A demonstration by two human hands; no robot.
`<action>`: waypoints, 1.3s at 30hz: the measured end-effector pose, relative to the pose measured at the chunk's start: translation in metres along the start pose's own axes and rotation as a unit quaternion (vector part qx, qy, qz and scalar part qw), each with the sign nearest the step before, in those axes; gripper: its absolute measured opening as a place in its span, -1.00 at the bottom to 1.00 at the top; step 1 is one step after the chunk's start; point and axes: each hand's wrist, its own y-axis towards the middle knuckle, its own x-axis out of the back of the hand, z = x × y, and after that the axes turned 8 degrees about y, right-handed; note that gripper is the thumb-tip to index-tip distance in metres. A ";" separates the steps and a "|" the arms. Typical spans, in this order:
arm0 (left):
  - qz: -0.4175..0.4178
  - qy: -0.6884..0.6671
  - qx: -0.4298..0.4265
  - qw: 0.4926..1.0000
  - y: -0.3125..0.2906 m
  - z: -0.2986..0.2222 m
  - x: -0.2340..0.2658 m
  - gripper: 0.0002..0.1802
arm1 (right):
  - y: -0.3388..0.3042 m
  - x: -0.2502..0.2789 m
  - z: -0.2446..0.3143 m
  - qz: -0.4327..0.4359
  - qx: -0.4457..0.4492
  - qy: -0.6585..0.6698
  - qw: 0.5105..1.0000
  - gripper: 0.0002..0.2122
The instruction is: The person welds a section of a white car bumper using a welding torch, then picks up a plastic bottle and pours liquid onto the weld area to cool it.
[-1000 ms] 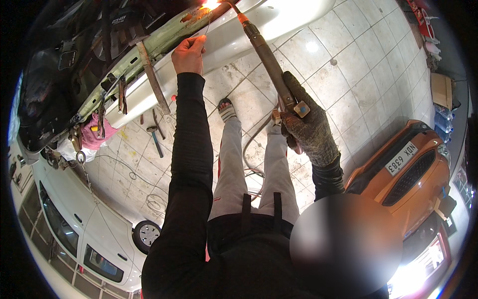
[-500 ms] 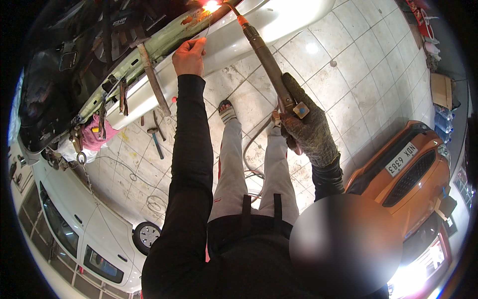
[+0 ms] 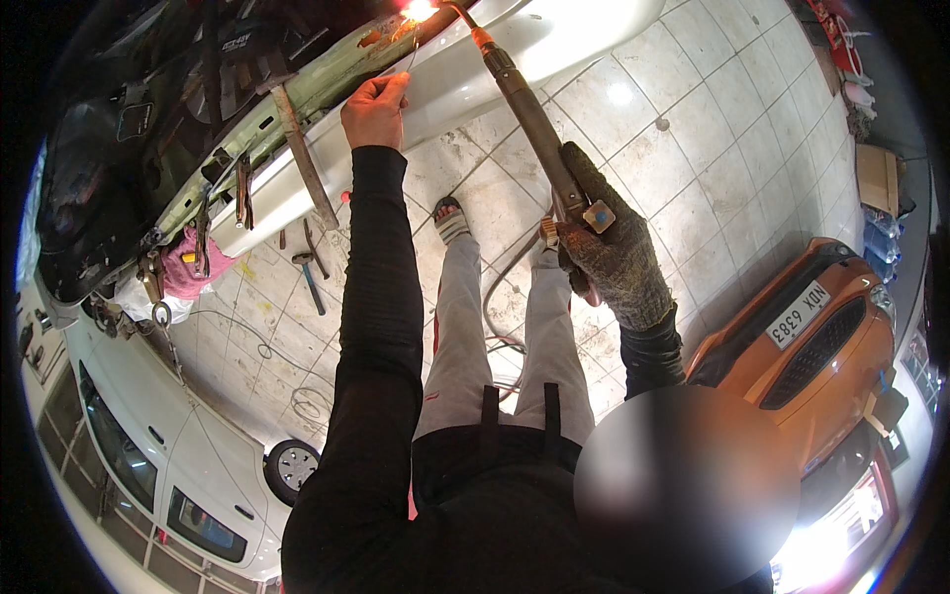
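My right hand, in a dirty work glove, is wrapped round the handle of a long gas torch. Its bent tip points left at the top of the view, where a bright flame glows against the rusty metal edge of a car's open engine bay. Bare-skinned, my left hand pinches a thin wire rod that runs up toward the flame. Orange sparks show just under the glow. A hammer leans on the car's edge, left of my left hand; the flame's glare hides the exact contact point.
Below the engine bay runs a white bumper. Another hammer lies on the tiled floor near a hose by my feet. A white car stands at left, an orange car at right. Pink cloth hangs at left.
Sparks below the flame have grown more visible. My left hand has shifted very slightly up and left; the torch and right hand look nearly still.
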 end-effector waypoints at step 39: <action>-0.006 0.022 0.002 1.000 0.000 -0.004 0.001 -0.78 | -0.002 -0.007 0.005 -0.007 -0.001 -0.019 1.000 -0.33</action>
